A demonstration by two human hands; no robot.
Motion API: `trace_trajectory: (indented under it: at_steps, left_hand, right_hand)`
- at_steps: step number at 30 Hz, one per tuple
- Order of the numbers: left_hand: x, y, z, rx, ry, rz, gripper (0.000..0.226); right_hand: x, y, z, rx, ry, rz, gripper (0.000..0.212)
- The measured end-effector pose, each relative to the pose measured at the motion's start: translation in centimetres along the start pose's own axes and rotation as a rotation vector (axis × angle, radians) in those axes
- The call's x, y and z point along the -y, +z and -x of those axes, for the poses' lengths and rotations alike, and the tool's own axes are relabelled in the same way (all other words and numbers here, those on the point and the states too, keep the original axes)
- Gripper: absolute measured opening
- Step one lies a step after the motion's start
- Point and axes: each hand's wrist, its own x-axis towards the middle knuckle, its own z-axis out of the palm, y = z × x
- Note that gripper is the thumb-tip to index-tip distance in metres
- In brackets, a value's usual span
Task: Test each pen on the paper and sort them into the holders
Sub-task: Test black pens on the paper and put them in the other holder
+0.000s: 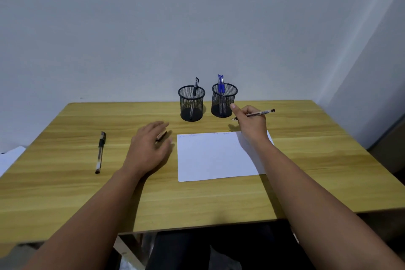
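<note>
The right hand [252, 123] pinches an uncapped pen [255, 114] near its writing end, with the tip pointing left and the tail projecting right. The hand hovers just beyond the far edge of the paper [217, 158], close beside the right holder [224, 99]. The left hand [149, 144] rests palm-down on the desk [87, 193] just left of the paper, fingers loosely extended over a small dark item that may be the pen's cap [161, 135]; whether it grips the item cannot be told.

The left holder [192, 103] contains one black pen [195, 91]. The right holder contains blue pens [221, 85]. One further black-capped pen [100, 152] lies on the desk, well left of the left hand.

Handling: each pen is light, rigid and smooth-barrelled, so it can roll. Take hold at the grip section near the tip for writing. The paper is thin and slides easily; steady it with the free hand. The mesh holders are light and may tip if knocked; lower pens in vertically.
</note>
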Motion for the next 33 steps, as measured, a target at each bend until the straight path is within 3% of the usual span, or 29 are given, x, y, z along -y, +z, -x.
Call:
trace_trajectory:
  at_steps: [4, 8, 12, 15, 21, 28, 33]
  left_hand:
    - [1.0, -1.5, -0.2, 0.007, -0.099, -0.230, 0.050]
    - [0.8, -1.6, -0.6, 0.074, -0.160, -0.297, 0.044]
    - [0.6, -1.2, -1.1, 0.041, -0.175, -0.308, 0.029]
    - [0.4, -1.1, -1.3, 0.022, -0.174, -0.253, 0.019]
    - [-1.1, -1.7, -1.6, 0.020, -0.204, -0.007, 0.006]
    - [-2.9, -2.7, -1.9, 0.032, -0.147, 0.234, 0.010]
    - [-3.6, -3.1, -2.3, 0.067, -0.100, 0.269, 0.010]
  right_hand:
    - [1.4, 0.0, 0.7, 0.081, 0.120, -0.024, 0.037]
    - [1.1, 0.4, 1.0, 0.125, 0.161, -0.025, 0.025]
    - [1.0, 0.6, 2.1, 0.177, 0.150, -0.016, 0.020]
    - [0.8, 0.5, 2.2, 0.260, 0.184, 0.003, 0.027]
    - [0.7, 0.4, 2.6, 0.383, 0.126, 0.123, 0.020]
    - [1.1, 1.2, 2.7, 0.520, 0.040, 0.171, 0.002]
    - [1.3, 1.7, 2.9, 0.535, 0.017, 0.172, 0.005]
